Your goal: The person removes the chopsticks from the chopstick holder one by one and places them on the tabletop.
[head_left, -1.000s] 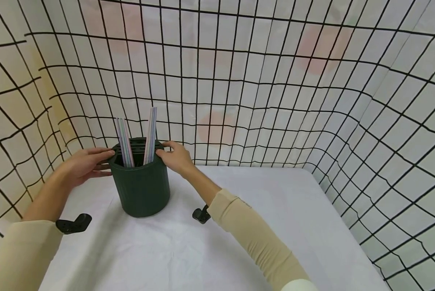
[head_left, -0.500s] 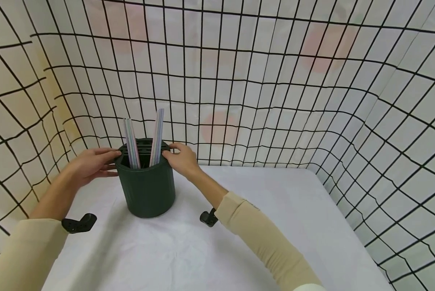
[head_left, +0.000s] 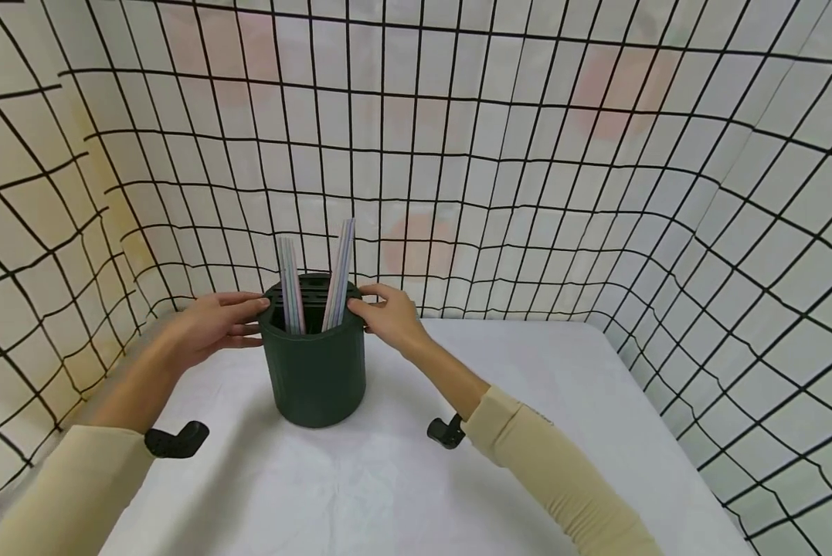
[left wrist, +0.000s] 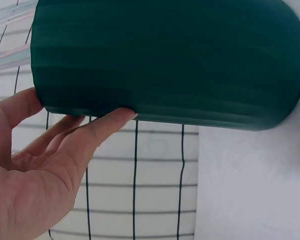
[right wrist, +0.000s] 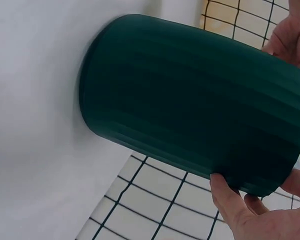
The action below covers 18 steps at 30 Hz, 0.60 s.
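A dark green round holder [head_left: 318, 378] with ribbed sides stands on the white tabletop, with parallel slots across the back of its top. Two bundles of thin pastel straws, one on the left [head_left: 290, 286] and one on the right [head_left: 339, 274], stick up from its front opening. My left hand [head_left: 214, 328] grips the rim from the left, thumb on top and fingers along the side. On the opposite side my right hand [head_left: 391, 316] holds the rim between thumb and fingers. In the right wrist view its fingertips [right wrist: 221, 185] lie on the ribbed wall.
Black wire mesh [head_left: 450, 177] rises behind and on both sides of the white tabletop [head_left: 513, 401]. A pale sheet with pink round patches [head_left: 419, 243] hangs behind the mesh. Small black devices [head_left: 177, 440] sit at both wrists.
The holder, with the straws in it, has moved to the right across the tabletop and slightly nearer. Both hands have moved along with it, keeping their hold on the rim.
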Available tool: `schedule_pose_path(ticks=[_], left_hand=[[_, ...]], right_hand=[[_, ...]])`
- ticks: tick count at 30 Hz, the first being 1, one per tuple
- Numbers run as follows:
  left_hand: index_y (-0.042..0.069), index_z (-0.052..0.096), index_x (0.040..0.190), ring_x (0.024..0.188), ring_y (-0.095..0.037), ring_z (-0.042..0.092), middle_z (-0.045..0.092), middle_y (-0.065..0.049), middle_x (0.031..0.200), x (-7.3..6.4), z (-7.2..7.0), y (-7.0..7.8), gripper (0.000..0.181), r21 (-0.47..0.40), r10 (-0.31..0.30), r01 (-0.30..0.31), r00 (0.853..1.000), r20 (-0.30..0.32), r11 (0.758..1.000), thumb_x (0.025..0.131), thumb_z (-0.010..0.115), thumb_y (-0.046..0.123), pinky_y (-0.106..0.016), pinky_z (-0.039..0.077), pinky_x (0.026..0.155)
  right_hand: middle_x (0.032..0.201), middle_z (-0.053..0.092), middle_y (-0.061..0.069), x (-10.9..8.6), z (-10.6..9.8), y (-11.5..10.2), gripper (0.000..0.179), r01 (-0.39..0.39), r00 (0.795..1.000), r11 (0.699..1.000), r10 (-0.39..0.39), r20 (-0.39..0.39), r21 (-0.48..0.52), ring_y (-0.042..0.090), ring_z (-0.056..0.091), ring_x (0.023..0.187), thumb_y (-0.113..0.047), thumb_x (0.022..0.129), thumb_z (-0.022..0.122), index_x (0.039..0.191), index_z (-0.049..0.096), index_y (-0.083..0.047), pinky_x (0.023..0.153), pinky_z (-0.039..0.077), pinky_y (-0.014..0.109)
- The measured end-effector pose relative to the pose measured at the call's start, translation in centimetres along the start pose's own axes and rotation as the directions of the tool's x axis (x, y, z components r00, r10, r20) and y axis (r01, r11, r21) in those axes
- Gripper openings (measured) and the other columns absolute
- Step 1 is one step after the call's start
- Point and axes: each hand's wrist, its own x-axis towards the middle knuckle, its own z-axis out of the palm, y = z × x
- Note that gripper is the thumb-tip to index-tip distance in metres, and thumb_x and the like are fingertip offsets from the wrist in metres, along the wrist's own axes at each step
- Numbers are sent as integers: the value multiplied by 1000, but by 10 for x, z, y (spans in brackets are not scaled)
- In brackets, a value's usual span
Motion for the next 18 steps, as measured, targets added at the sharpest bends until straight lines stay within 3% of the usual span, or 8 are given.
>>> schedule_pose_path(ticks=[6,18], left_hand=[[-7,35,153,105,-10,71,61,-17,136,6,25,7,68,-10,15,-15,999,37,1000,104,60,32,-42,57,99],[-3,45,148,113,-23,70,62,-18,132,26,78,15,56,-58,7,-5,999,43,998,103,63,24,-44,59,96]], right_hand=[[124,72,15,-12,-29,11,45,-14,1000,999,14,-2,45,28,73,107,-25,99,68,140,60,-8,93,61,40],[127,69,20,-37,-85,34,45,-39,999,994,38,4,98,30,73,109,-22,100,67,141,58,-6,93,61,38]])
